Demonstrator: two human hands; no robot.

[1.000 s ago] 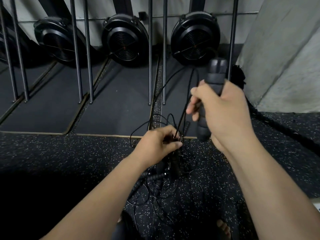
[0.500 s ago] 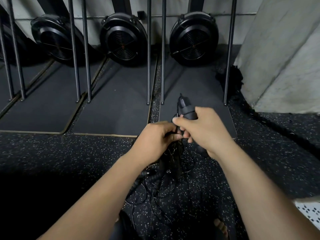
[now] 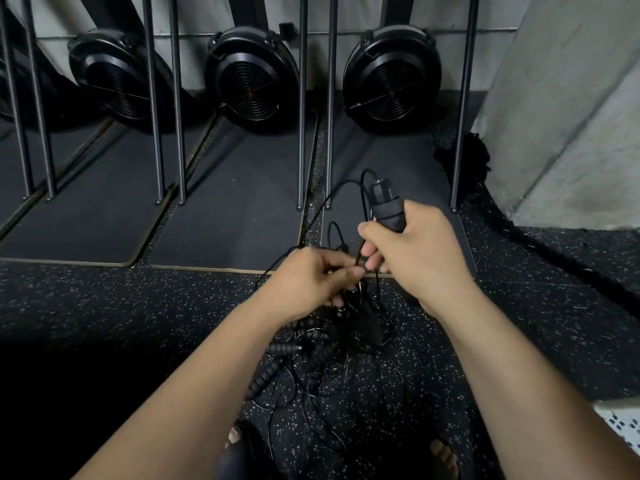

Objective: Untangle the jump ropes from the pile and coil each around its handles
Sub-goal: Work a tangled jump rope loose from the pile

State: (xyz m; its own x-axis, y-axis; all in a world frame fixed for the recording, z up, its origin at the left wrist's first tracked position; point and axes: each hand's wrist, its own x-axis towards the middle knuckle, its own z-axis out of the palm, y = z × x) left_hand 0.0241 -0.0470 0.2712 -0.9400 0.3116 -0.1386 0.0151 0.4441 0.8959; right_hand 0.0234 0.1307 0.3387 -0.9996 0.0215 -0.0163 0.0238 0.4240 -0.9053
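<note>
A tangle of black jump ropes point(image 3: 332, 355) lies on the speckled floor between my feet, with thin cords looping out and ribbed handles point(image 3: 294, 365) among them. My right hand point(image 3: 415, 251) grips a black handle point(image 3: 388, 209) upright above the pile; its thin cord point(image 3: 332, 192) arcs out from the top. My left hand point(image 3: 311, 278) pinches thin cords just left of the right hand, right over the pile. The handles under my left hand are partly hidden.
Dark mats point(image 3: 228, 220) lie ahead under upright metal bars point(image 3: 302, 98). Three black fan flywheels point(image 3: 252, 77) stand against the back wall. A concrete pillar point(image 3: 561, 116) rises at right, and a thick black rope point(image 3: 540, 244) runs along the floor beside it. My feet point(image 3: 239, 441) show at the bottom.
My right hand dropped from high up with the handle, came down next to my left hand, and has since lifted slightly. My left hand stayed on the cords over the pile.
</note>
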